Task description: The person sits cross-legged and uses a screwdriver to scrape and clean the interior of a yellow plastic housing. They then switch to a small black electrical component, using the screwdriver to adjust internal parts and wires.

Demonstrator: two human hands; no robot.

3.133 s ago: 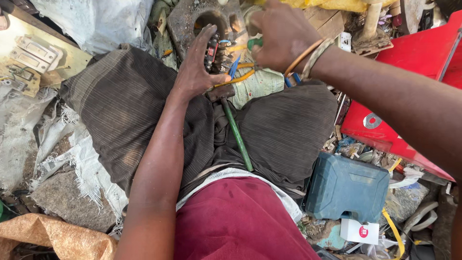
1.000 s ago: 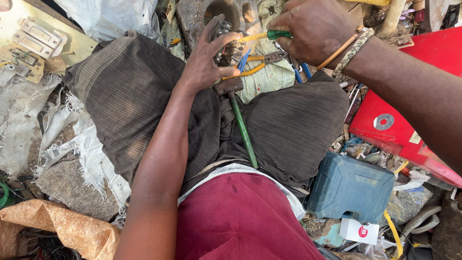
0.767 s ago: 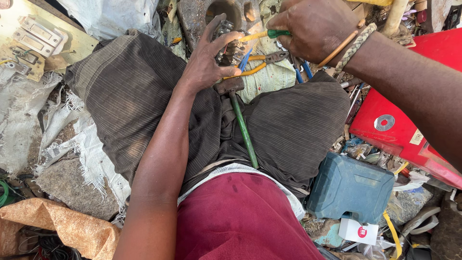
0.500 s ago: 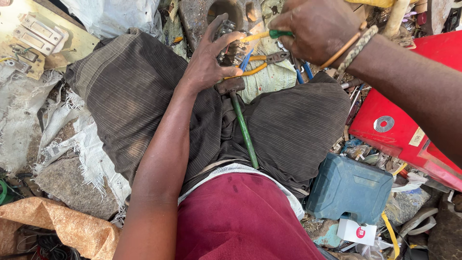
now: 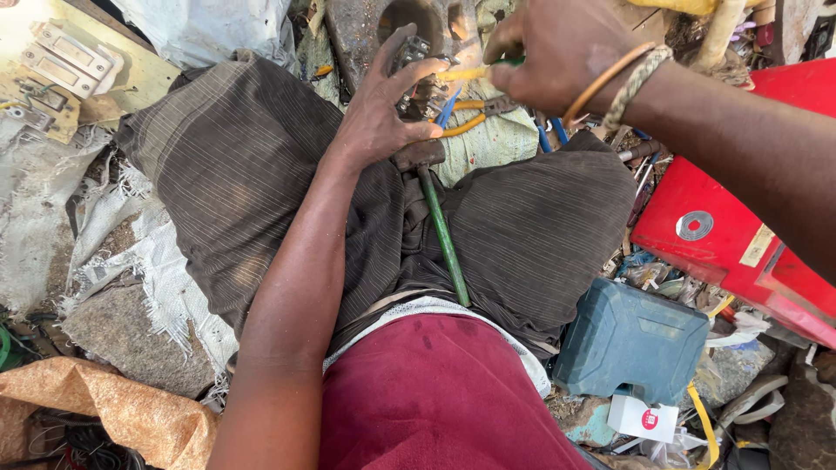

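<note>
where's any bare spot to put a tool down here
Barest: the flat stone between the frayed white sacking and the brown paper. Crowded: around both hands at the metal part, and the scrap beside the teal case.

One head-worn camera looks steeply down from close range, lap nearest, both arms reaching to the far edge, littered ground left and right.

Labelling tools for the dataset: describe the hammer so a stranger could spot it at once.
Start at the dark striped trousers filling the middle of the view. In the gap between the knees lies the hammer, head up under the left hand. Its long green handle, running towards the maroon shirt, sets it apart from the yellow-handled tools above.
</note>
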